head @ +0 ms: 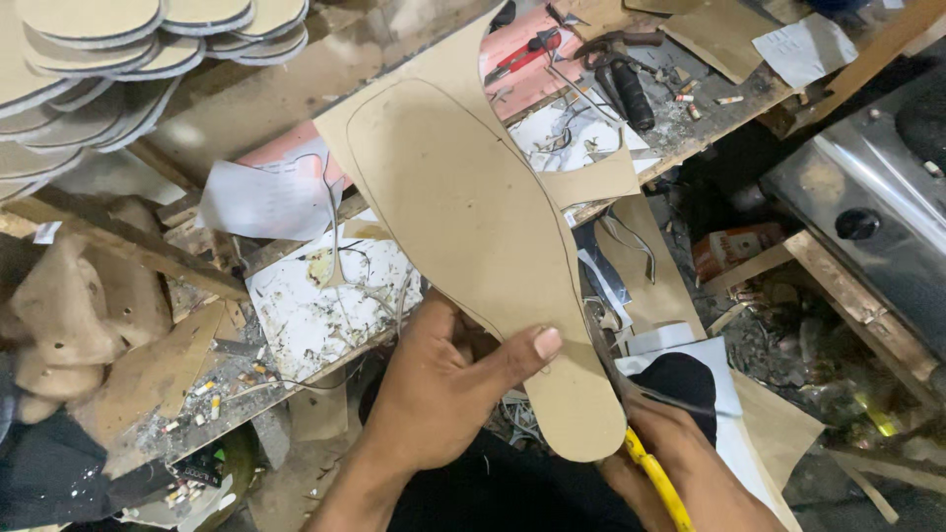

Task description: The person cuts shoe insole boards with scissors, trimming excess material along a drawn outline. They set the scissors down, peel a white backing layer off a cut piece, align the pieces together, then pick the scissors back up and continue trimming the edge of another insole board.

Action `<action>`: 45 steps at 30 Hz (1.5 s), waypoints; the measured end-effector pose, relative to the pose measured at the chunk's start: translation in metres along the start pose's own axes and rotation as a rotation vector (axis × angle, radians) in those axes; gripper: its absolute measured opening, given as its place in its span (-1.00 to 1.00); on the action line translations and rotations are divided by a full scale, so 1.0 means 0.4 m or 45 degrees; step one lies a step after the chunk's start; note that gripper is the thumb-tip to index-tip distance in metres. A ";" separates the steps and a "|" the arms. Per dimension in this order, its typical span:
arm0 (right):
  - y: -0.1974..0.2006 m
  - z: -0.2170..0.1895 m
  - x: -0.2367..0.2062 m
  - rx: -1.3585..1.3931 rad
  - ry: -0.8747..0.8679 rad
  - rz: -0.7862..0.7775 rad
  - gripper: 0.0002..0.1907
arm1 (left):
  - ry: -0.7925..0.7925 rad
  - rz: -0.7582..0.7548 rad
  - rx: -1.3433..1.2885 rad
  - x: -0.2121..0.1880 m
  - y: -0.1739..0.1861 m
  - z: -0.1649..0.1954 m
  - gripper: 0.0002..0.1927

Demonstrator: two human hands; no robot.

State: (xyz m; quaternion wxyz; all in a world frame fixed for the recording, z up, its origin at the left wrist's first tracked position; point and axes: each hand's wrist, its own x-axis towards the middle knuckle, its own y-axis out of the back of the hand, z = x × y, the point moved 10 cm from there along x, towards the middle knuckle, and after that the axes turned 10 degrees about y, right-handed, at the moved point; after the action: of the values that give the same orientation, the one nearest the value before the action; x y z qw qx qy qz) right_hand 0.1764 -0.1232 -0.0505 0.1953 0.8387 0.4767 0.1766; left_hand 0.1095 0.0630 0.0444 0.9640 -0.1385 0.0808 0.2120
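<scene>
From the head camera I saw my left hand [434, 394] pinching a sheet of brown cardboard [473, 227], the thumb pressed flat on its upper face near the narrow heel end and the fingers curled out of sight beneath. The cardboard carried a pencilled insole outline; along the lower part it was already trimmed to that line, while near the top a margin of uncut board spread out on both sides. It was held in the air, tilted, above the cluttered desk [296, 108] and across my lap. My right hand [680, 463] sat just beside the heel end, closed around yellow-handled scissors [631, 414], whose dark blades lay against the right edge of the cardboard. How tightly the fingers gripped the handle I could not tell, since the lower edge of the view cut them off. At the top left a stack of finished cut insoles [108, 49] fanned out on a shelf. Beyond the cardboard, red-handled pliers [522, 54] and a black-handled tool [626, 89] lay on the desk among paper scraps [266, 197] and thin curled offcuts. Brown cardboard remnants [79, 315] were heaped at the left, and a metal machine housing [867, 207] with a black knob stood at the right.
</scene>
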 end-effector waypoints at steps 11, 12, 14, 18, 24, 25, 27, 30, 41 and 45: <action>-0.012 0.010 0.022 0.164 -0.082 -0.134 -0.53 | 0.039 0.037 -0.123 0.004 0.009 -0.030 -0.60; -0.014 0.008 0.021 0.157 -0.065 -0.133 -0.54 | 0.049 0.034 -0.127 0.006 0.008 -0.031 -0.62; -0.018 0.006 0.019 0.145 -0.029 -0.129 -0.55 | 0.046 0.044 -0.112 0.008 0.013 -0.028 -0.61; -0.012 0.017 0.019 0.066 0.008 -0.093 -0.54 | -0.090 0.175 -0.192 -0.003 0.050 0.004 -0.64; 0.007 -0.040 0.021 0.057 0.271 0.065 -0.37 | -0.035 0.090 -0.217 -0.016 -0.001 -0.030 -0.64; 0.005 -0.046 0.026 0.096 0.283 0.053 -0.35 | -0.026 0.095 -0.225 -0.016 0.000 -0.036 -0.64; -0.001 -0.043 0.036 0.188 0.232 0.012 -0.33 | -0.008 0.104 -0.245 -0.018 0.001 -0.046 -0.66; -0.007 -0.034 0.043 0.299 0.129 -0.062 -0.33 | 0.013 0.121 -0.299 -0.017 0.002 -0.055 -0.64; -0.020 0.021 0.026 0.222 0.048 -0.064 -0.47 | -0.060 0.273 -0.278 -0.014 0.054 -0.027 -0.59; -0.014 0.046 0.003 0.234 0.079 -0.050 -0.33 | -0.110 0.210 -0.261 -0.024 0.023 -0.034 -0.65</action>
State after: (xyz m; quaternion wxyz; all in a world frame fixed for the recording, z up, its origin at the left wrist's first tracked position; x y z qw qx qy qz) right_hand 0.1818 -0.1225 -0.0691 0.1061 0.8377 0.5131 0.1541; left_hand 0.0953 0.0633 0.0315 0.9268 -0.2198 0.0281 0.3033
